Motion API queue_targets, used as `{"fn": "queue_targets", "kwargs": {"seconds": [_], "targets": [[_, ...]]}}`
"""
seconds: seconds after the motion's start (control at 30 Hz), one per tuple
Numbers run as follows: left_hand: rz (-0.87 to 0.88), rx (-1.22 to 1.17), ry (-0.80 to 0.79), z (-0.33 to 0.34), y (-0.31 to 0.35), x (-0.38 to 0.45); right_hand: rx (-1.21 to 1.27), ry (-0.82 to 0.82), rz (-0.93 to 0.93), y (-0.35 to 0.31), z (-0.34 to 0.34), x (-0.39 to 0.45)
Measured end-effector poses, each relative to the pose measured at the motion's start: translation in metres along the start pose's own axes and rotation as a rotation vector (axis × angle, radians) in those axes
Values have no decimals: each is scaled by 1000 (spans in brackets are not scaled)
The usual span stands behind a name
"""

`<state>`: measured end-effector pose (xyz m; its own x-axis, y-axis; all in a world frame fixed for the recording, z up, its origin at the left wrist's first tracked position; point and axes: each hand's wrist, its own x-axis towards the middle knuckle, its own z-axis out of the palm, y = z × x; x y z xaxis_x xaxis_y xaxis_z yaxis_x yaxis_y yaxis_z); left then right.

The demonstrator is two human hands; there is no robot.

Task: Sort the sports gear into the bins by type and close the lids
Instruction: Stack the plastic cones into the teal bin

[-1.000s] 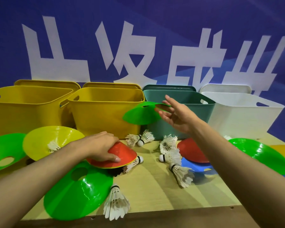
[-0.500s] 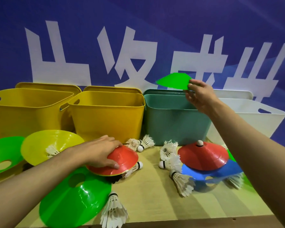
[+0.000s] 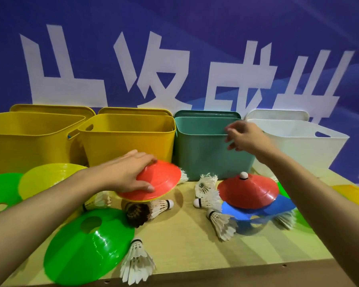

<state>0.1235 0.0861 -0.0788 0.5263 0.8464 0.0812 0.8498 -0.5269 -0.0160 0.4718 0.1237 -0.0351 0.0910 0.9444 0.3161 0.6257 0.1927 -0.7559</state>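
Observation:
My left hand point(image 3: 125, 172) grips a red disc cone point(image 3: 160, 181) with a yellow one stacked under it, lifted a little above the table. My right hand point(image 3: 245, 138) hovers empty over the front rim of the teal bin point(image 3: 203, 150), fingers loosely apart. Four open bins stand in a row: two yellow bins point(image 3: 29, 141) point(image 3: 129, 139), the teal one and a white bin point(image 3: 298, 146). White shuttlecocks point(image 3: 136, 262) point(image 3: 222, 224) lie scattered on the table. Another red cone point(image 3: 249, 193) sits on a blue cone point(image 3: 257, 210) with a shuttlecock cork poking through its top.
Green cones point(image 3: 87, 249) point(image 3: 0, 191) and a yellow cone point(image 3: 48, 179) lie at the left. The lids lean behind the bins against a blue banner. A dark shuttlecock point(image 3: 136, 214) lies under my left hand. The wooden table's front edge point(image 3: 216, 274) is close.
My right hand has let go of the green cone it held above the teal bin; the cone is out of sight. My left hand has lifted the red cone slightly.

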Motion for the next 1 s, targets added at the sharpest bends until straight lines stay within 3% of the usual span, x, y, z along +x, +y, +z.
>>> {"fn": "queue_targets", "kwargs": {"seconds": [0.13, 0.23, 0.33, 0.53, 0.7, 0.8, 1.0], "targets": [[36, -25, 161, -11, 18, 4, 106, -437, 231, -12, 36, -51], [98, -13, 204, -12, 30, 6, 464, -550, 327, -6, 63, -70], [137, 30, 191, -13, 40, 3, 836, -488, 318, -7, 74, -74], [80, -61, 415, -18, 35, -13, 908, -320, 219, -20, 37, -50], [37, -42, 328, -10, 14, -16, 1060, -98, 225, -41, -6, 6], [18, -24, 264, -4, 4, -14, 1030, 34, 294, -43, -14, 38], [26, -47, 202, 6, -5, -7, 850, -77, 475, -1, 7, 34]]}}
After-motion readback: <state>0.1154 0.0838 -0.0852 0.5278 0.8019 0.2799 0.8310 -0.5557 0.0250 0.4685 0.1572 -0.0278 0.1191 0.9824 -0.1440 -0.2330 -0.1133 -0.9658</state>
